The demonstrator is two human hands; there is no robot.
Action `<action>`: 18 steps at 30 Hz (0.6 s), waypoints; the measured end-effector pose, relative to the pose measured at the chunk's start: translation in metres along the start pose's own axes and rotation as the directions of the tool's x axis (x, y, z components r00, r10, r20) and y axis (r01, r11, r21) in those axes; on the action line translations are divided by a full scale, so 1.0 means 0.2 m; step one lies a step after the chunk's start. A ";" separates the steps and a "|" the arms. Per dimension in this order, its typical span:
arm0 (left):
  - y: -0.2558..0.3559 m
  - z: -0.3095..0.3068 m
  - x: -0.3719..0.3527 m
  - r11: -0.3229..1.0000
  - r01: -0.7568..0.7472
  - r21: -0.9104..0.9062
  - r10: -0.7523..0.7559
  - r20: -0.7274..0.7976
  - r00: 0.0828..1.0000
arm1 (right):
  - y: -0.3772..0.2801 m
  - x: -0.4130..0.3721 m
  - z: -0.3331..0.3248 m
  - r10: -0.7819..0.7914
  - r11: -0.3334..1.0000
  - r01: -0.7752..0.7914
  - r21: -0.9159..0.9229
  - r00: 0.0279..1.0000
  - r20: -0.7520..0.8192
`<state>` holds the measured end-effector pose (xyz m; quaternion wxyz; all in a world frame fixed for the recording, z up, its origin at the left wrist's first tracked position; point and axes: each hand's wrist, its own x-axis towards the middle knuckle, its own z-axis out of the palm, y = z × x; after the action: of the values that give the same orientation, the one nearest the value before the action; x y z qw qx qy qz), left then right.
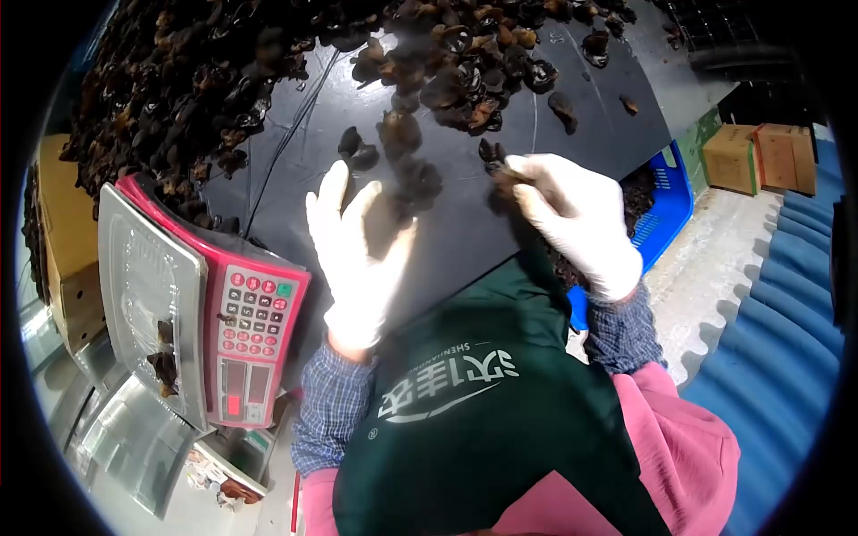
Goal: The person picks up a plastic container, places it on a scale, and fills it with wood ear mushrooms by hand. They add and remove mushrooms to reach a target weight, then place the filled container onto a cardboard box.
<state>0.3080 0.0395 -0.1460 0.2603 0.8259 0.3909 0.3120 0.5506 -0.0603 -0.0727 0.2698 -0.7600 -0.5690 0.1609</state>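
My left hand (357,250), in a white glove, is over the dark table (456,232) with its fingers spread and nothing in them. Just beyond its fingertips are loose dark fungus pieces (357,150), some blurred. To the right, my right hand (576,210), also gloved in white, pinches a dark fungus piece (509,179) between thumb and forefinger. Part of that piece is hidden by the fingers. Larger heaps of dark fungus (170,98) cover the far left and far middle of the table.
A pink scale (255,322) with a metal pan (147,295) stands at the left, small pieces on the pan. At the right is a blue basket (666,201) holding dark pieces, partly under the table edge. Cardboard boxes (731,159) sit beyond it.
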 end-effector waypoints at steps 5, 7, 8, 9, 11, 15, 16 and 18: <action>0.01 0.01 0.02 0.999 0.042 -0.025 -0.042 0.005 0.999 | 0.21 -0.12 -0.31 0.052 0.840 -0.003 -0.543 0.996 0.075; 0.02 0.00 0.03 1.000 0.030 -0.001 -0.030 -0.002 1.000 | 0.16 -0.06 -0.26 0.043 0.905 -0.068 -0.419 0.997 -0.068; 0.01 0.00 0.03 1.000 0.015 0.024 -0.016 0.015 1.000 | 0.14 -0.02 -0.18 -0.015 0.956 -0.025 -0.291 0.991 -0.135; 0.01 0.00 0.02 0.999 0.014 0.038 -0.014 0.013 1.000 | 0.10 0.01 -0.11 -0.042 0.986 0.018 -0.165 0.989 -0.141; 0.02 0.00 0.02 0.998 0.008 0.062 -0.008 0.008 1.000 | 0.05 0.07 0.07 -0.153 0.987 0.151 -0.059 0.988 -0.027; -0.01 0.00 0.01 0.998 -0.014 0.057 0.013 0.021 1.000 | -0.10 0.14 0.23 -0.333 0.778 0.286 0.559 0.943 -0.018; 0.00 -0.01 0.02 0.995 -0.003 0.096 0.000 0.039 0.999 | -0.11 0.19 0.19 -0.353 0.842 0.380 0.384 0.925 -0.142; 0.01 0.00 0.02 0.996 0.009 0.092 -0.013 0.038 0.999 | -0.02 0.32 0.16 -0.397 0.895 0.445 0.036 0.829 -0.393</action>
<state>0.3107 0.0426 -0.1431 0.2314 0.8407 0.4042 0.2762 0.5483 0.0097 -0.0919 0.4499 -0.6135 -0.6488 -0.0156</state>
